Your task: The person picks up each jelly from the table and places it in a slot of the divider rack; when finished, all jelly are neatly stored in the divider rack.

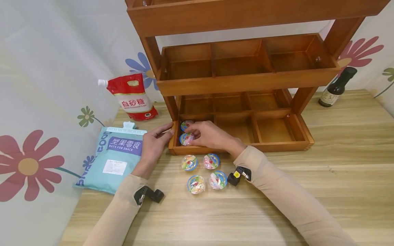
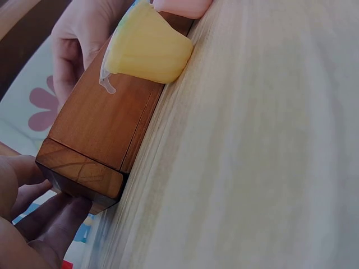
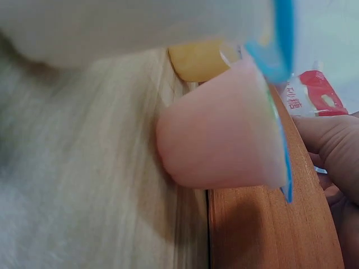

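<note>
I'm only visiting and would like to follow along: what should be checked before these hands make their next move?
1. Right hand has its jelly cup: ok, thumb and fingers hold it in the front-left compartment.
2. Left hand is on the wooden rack: ok, fingers touch its left end.
3. Space left in that compartment: cannot tell, the right hand hides much of it.
4. Tabletop before the rack is clear: not ok, four jelly cups stand there.
5. Dark glass bottle is out of the way: ok, it's right of the rack.
</note>
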Tool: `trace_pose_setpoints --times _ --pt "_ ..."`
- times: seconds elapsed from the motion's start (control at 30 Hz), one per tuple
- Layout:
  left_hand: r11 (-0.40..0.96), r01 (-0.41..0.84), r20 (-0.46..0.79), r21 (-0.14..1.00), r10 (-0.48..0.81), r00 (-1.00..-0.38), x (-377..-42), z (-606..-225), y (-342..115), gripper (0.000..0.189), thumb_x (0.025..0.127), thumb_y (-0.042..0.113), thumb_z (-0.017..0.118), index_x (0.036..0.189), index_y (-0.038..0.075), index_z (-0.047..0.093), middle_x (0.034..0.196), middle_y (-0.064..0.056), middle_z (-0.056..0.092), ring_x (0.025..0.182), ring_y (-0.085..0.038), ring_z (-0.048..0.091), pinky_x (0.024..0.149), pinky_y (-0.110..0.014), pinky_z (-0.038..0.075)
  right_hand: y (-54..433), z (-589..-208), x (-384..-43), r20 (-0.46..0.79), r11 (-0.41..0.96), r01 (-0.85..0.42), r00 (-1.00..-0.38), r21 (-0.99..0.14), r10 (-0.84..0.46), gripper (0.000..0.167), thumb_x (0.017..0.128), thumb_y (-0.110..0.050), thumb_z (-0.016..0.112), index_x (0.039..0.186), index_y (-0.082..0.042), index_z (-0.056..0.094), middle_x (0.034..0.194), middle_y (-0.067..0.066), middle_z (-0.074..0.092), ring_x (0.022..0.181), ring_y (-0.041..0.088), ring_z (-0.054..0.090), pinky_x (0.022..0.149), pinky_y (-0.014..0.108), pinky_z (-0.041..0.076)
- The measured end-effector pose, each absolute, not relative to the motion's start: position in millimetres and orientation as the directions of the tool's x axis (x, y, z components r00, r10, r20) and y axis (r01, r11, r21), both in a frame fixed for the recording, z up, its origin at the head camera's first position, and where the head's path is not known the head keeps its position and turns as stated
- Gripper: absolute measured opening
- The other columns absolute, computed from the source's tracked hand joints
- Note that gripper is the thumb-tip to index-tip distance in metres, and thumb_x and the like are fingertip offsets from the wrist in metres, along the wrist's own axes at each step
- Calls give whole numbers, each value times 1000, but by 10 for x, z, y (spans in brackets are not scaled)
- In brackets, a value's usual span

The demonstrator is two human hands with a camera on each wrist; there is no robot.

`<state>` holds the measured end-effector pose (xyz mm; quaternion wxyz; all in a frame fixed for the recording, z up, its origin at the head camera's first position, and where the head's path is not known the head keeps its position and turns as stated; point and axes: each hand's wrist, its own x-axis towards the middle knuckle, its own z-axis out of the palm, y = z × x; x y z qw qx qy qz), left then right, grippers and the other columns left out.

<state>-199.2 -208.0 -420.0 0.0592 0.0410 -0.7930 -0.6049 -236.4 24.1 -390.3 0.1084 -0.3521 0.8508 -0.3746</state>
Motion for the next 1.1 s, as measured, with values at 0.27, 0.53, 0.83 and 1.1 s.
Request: trace_pose_setpoints --times 0.27,0.53,0.83,1.1 --pt "266 -1 35 964 -133 -990 -2008 -4182 -2075 34 99 18 75 133 12 76 128 -10 75 100 -9 73 86 -21 59 257 -3904 -2370 97 464 -551 -710 -694 -697 39 95 -8 81 132 1 72 124 13 74 109 23 73 94 27 58" --pt "276 -8 31 961 -136 -990 -2009 -4181 -2077 35 100 20 75 134 12 76 130 -8 74 105 -13 73 86 -22 59 259 -3890 -2367 110 464 -584 -692 -666 -714 38 96 -8 81 132 1 72 126 13 74 111 24 72 96 29 58" --pt "277 -8 30 961 -133 -991 -2004 -4170 -2080 35 99 20 76 133 13 76 130 -9 74 104 -12 73 86 -21 59 263 -3889 -2360 127 463 -610 -682 -643 -721 35 96 -8 81 129 1 73 123 12 75 109 25 72 96 30 58" --pt "273 -13 24 962 -130 -991 -1980 -4182 -2082 34 100 21 76 133 13 76 131 -8 74 102 -10 73 86 -21 58 271 -3897 -2333 119 464 -608 -679 -644 -725 36 97 -9 80 130 1 71 124 12 74 110 25 72 96 29 58"
